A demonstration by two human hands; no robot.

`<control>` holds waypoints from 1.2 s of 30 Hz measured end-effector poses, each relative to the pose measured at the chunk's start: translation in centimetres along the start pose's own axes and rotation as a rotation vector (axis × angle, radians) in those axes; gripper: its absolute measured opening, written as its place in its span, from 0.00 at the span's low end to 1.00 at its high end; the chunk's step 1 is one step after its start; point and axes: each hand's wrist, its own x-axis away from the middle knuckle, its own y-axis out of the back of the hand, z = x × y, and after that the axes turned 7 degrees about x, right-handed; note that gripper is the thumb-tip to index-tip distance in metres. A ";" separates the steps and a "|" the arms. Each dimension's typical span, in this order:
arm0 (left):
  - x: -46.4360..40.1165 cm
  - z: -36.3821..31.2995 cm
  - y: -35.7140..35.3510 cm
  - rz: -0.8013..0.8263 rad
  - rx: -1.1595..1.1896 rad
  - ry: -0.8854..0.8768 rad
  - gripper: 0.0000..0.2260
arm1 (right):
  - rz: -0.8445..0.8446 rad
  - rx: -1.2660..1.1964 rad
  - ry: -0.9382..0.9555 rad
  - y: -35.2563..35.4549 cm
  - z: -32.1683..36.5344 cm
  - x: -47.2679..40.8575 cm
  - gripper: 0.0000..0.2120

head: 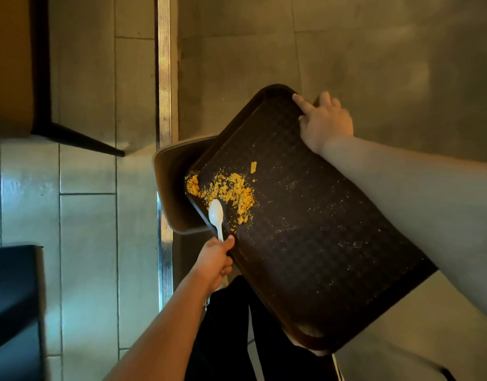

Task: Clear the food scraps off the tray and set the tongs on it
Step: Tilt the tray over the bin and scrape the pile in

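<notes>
A dark brown tray (pixel 314 229) is held tilted above the floor, its lower left corner over a bin (pixel 165 171). My right hand (pixel 326 122) grips the tray's far edge, thumb on the top surface. Yellow food scraps (pixel 228 191) lie heaped near the tray's lower left edge, some right at the rim above the bin. My left hand (pixel 216 261) holds the handle of a white plastic spoon (pixel 216 215), whose bowl touches the tray just beside the scraps. Fine crumbs speckle the rest of the tray. No tongs are in view.
The beige bin stands on the floor under the tray's corner, beside a metal floor strip (pixel 164 78). A table with a dark leg (pixel 80 138) is at upper left. A dark furniture piece (pixel 14 292) sits at lower left. My dark trousers (pixel 231 325) show below.
</notes>
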 end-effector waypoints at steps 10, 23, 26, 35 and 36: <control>1.1 -0.7 0.0 -0.008 -0.031 0.020 0.05 | -0.277 -0.485 0.146 -0.7 8.2 8.9 0.18; 2.8 1.1 -0.2 -0.034 -0.012 -0.090 0.11 | 0.281 -1.121 -0.075 -6.2 11.2 21.3 0.14; 2.5 1.2 -0.1 0.011 0.027 -0.100 0.09 | 0.282 -1.152 -0.072 -7.1 10.5 23.2 0.14; 2.3 0.6 -1.1 -0.032 0.034 -0.165 0.08 | 0.438 -1.101 -0.155 -10.4 10.5 26.1 0.19; 2.3 0.6 -1.0 -0.027 0.025 -0.155 0.08 | 0.468 -1.068 -0.198 -10.9 10.9 26.2 0.21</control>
